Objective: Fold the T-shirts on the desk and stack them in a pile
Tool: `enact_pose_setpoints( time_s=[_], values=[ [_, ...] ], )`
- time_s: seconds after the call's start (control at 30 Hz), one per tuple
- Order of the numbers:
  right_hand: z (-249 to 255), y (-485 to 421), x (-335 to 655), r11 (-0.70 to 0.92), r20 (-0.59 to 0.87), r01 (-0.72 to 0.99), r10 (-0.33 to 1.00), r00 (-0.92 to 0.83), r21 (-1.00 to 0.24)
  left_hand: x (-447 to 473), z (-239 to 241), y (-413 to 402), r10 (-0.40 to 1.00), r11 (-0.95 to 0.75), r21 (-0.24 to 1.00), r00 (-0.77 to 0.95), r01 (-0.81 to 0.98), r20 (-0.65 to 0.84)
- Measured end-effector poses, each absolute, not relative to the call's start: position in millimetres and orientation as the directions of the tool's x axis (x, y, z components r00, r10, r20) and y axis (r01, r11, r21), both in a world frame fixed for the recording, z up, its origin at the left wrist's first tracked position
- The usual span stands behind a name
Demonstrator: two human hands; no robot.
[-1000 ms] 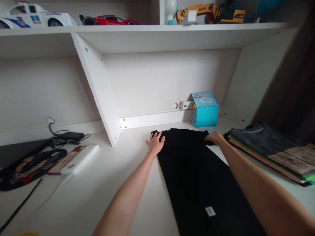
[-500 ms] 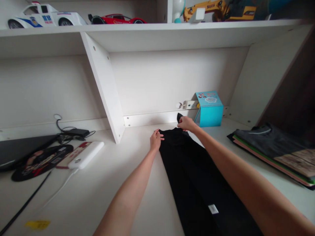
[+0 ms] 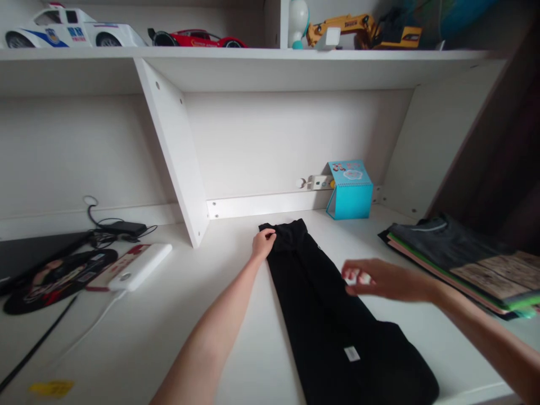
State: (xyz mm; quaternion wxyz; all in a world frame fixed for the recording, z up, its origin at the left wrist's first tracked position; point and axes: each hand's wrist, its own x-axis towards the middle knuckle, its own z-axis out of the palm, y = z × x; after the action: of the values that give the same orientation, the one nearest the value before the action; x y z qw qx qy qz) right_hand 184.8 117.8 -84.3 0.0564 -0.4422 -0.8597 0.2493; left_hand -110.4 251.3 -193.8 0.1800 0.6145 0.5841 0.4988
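Note:
A black garment (image 3: 333,315) lies folded into a long narrow strip on the white desk (image 3: 177,326), running from the back towards the front edge, with a small white tag near its lower end. My left hand (image 3: 264,243) rests on the strip's far left corner, fingers curled against the cloth. My right hand (image 3: 379,279) hovers above the garment's right edge, blurred by motion, fingers stretched out and holding nothing.
A stack of folded clothes (image 3: 464,259) lies at the right. A blue box (image 3: 350,191) stands at the back wall. At the left are a white power bank (image 3: 137,267), cables and a dark mouse pad (image 3: 50,278). Toy vehicles line the shelf (image 3: 253,53) above.
My right hand folded the garment's right side over to the left, let go, and drew back towards me. My left hand stayed on the far left corner. The garment is now narrower.

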Motion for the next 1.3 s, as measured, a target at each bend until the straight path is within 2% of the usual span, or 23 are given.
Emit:
enact_pose_setpoints(
  time_s=[0.1,0.23,0.37,0.6,0.73,0.87,0.97,1.07,1.2,1.3],
  values=[
    [-128,63,217,0.419,-0.136,0.759,0.827,-0.546,-0.499,-110,-195,253,0.888,-0.268,0.811,-0.193,0.519,0.417],
    [-170,26,227,0.381,0.069,0.813,0.917,-0.393,-0.441,-108,-193,252,0.855,-0.310,0.811,-0.227,0.496,0.465],
    [-163,22,223,0.454,0.242,0.799,0.890,-0.386,-0.394,-106,-189,249,0.816,-0.357,0.796,-0.251,0.488,0.520],
    [-150,9,208,0.609,0.345,0.714,0.790,-0.507,-0.345,-106,-188,246,0.791,-0.347,0.783,-0.288,0.517,0.541],
    [-154,0,202,0.616,0.201,0.669,0.780,-0.593,-0.417,-108,-190,247,0.803,-0.313,0.779,-0.287,0.544,0.523],
    [-141,-2,209,0.474,-0.055,0.685,0.800,-0.598,-0.553,-107,-189,247,0.813,-0.285,0.780,-0.290,0.558,0.505],
    [-112,24,211,0.395,-0.241,0.633,0.689,-0.683,-0.666,-104,-187,243,0.811,-0.274,0.761,-0.283,0.588,0.511],
    [-88,88,201,0.376,-0.236,0.558,0.631,-0.739,-0.740,-102,-185,239,0.807,-0.288,0.727,-0.251,0.624,0.535],
    [-99,204,175,0.253,-0.181,0.692,0.853,-0.490,-0.676,-101,-185,236,0.820,-0.280,0.736,-0.246,0.617,0.518],
    [-128,272,153,0.107,-0.193,0.764,0.937,-0.292,-0.637,-103,-187,236,0.819,-0.277,0.738,-0.250,0.615,0.516]
  ],
)
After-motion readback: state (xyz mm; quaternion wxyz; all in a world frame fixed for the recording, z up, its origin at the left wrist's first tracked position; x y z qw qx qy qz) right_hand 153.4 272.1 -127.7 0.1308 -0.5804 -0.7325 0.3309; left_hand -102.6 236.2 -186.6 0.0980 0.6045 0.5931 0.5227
